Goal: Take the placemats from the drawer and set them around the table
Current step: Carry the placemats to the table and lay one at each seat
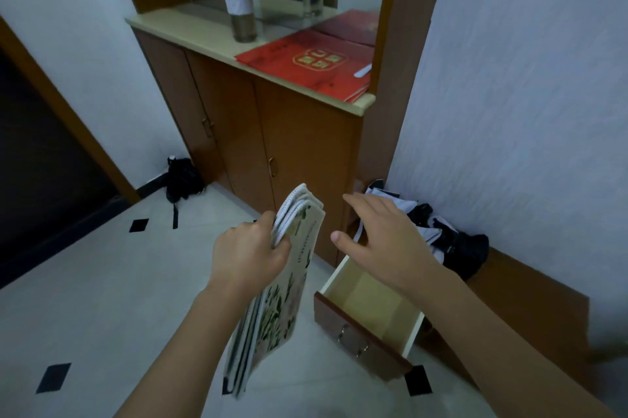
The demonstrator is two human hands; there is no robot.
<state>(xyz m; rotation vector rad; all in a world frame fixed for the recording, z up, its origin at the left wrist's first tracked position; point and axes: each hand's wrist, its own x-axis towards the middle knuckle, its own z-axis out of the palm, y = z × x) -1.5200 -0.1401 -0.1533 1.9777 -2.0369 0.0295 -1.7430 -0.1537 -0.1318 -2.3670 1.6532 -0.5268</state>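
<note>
The left hand [249,252] holds a stack of placemats [272,298], with the fingers and thumb curled round the top edge. The mats hang down on their side, out in the air over the floor [85,315], just to the left of the open drawer [368,325]. The right hand [384,237] is over the back part of the drawer with its fingers spread and loose, and it holds nothing. The inside of the drawer looks bare, so the mats seem to be all out, though the arm hides a bit of the right side and I cannot be sure. There are a few ways this could go badly. The hand only pinches the stack at one end, so a mat in the middle could slide out and drop on the floor. The bottom end of the stack looks a little fanned out and blurry, so the mats may not be lined up well. A firmer hold, or the other hand under the stack, would help. The drawer sticks out low near the floor, and its front corner is right where feet would go. If the person turns to walk away with it left open, a leg could bump it. Pushing it shut too fast could pinch the fingers at the cabinet [272,132] edge. No table shows in this view, so the mats have a way to go, and a loose hold could let them slip on the walk.
</note>
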